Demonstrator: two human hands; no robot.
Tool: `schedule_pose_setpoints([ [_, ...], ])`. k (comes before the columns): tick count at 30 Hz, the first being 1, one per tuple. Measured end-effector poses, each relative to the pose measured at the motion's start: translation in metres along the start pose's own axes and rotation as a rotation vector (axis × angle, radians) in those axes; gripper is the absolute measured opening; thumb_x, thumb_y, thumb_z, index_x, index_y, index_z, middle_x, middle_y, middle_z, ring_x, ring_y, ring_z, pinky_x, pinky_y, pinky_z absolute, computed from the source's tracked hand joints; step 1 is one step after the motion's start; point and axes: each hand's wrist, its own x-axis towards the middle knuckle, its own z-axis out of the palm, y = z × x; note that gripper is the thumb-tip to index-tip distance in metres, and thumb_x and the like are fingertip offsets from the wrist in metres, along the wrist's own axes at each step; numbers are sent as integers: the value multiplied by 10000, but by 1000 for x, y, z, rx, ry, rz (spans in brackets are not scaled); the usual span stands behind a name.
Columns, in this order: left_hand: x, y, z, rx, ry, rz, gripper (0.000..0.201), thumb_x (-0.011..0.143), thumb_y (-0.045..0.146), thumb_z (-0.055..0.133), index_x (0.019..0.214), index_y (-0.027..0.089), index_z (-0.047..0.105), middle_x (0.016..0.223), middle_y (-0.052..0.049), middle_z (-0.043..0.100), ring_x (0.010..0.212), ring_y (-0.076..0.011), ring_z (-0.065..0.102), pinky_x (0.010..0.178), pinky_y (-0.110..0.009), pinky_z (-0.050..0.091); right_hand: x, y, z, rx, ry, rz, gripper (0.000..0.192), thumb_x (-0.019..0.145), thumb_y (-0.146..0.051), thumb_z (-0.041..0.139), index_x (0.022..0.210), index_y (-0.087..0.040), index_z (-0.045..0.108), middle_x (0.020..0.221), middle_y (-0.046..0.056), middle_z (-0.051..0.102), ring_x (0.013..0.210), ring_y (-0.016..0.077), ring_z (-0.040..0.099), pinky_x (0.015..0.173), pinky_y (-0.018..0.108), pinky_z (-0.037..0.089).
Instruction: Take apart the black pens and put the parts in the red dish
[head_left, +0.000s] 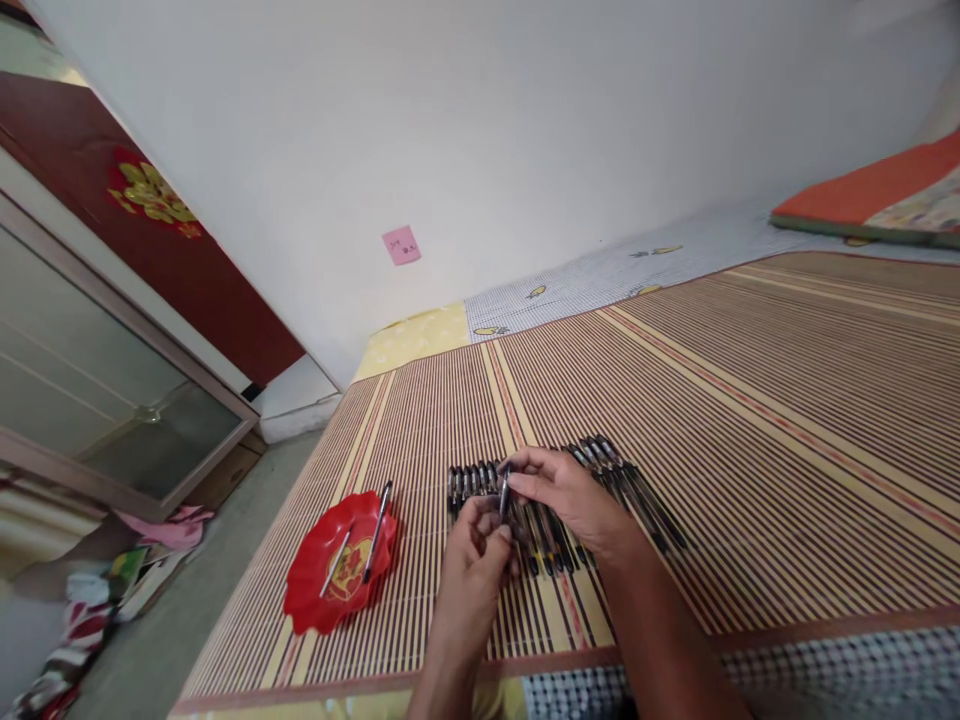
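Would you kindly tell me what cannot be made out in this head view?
- Pens in the row: the middle ones lie hidden under the right hand.
- Pen between both hands: its lower end is covered by the left hand.
- Pink note on the wall: its writing is too small to read.
- Red plate: the pattern is partly covered by a pen.
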Motion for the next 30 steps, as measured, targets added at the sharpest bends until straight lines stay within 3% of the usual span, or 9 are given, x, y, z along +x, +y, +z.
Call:
schedule_pose_setpoints([
  [5, 1, -1, -2, -62, 1, 23, 278, 822, 288, 704, 1017, 179, 538, 750, 45, 540, 555, -56, 454, 484, -149, 346, -2, -1, 0, -3, -21, 26, 282, 775, -407, 751, 944, -203, 656, 772, -21, 584, 697, 133, 560, 679, 284, 453],
  [14, -10, -6, 0, -97, 79, 85, 271, 839, 328, 718, 988, 174, 552, 790, 17, 602, 580, -59, 501, 516, -154, 382, -2, 0, 5, -41, -63, 23, 367, 769, -475, 743, 997, -197, 674, 767, -8, 612, 660, 131, 547, 635, 280, 449],
  [17, -11, 1, -31, 35, 150, 109, 263, 859, 370, 697, 976, 166, 578, 746, 15, 620, 588, -78, 547, 538, -173, 415, 0, 3, 1, -46, -51, 31, 414, 805, -512, 700, 1066, -190, 688, 804, 25, 665, 653, 139, 569, 619, 291, 454],
  [20, -5, 12, -88, 164, 375, 133, 348, 757, 396, 777, 954, 150, 629, 802, -20, 682, 705, -127, 630, 663, -225, 496, 1, 6, -5, -60, 78, 38, 417, 791, -548, 700, 1006, -191, 712, 805, 46, 688, 659, 156, 581, 600, 299, 457],
  [22, 2, 19, -128, 182, 561, 86, 459, 614, 451, 839, 899, 143, 654, 749, -18, 689, 643, -150, 631, 598, -244, 487, 1, 6, -8, -47, 162, 45, 413, 757, -559, 727, 946, -192, 717, 786, 51, 692, 650, 161, 577, 585, 298, 454],
  [24, 11, 24, -161, 188, 614, 70, 515, 555, 487, 836, 894, 141, 662, 685, -1, 673, 578, -156, 611, 567, -265, 481, 1, 6, -11, -26, 211, 47, 407, 737, -565, 742, 899, -192, 717, 783, 57, 698, 640, 158, 574, 572, 292, 451],
  [27, 23, 25, -189, 226, 660, 55, 496, 490, 471, 836, 818, 143, 661, 605, 16, 644, 528, -151, 581, 541, -267, 462, 1, 7, -12, -14, 232, 46, 405, 729, -566, 752, 874, -190, 717, 774, 58, 697, 630, 154, 575, 557, 285, 446],
  [30, 35, 18, -200, 301, 647, 29, 426, 483, 427, 828, 757, 139, 675, 586, 2, 646, 522, -158, 582, 528, -265, 445, 1, 11, -15, -23, 218, 62, 385, 754, -551, 743, 900, -196, 714, 829, 65, 702, 667, 163, 594, 580, 293, 465],
])
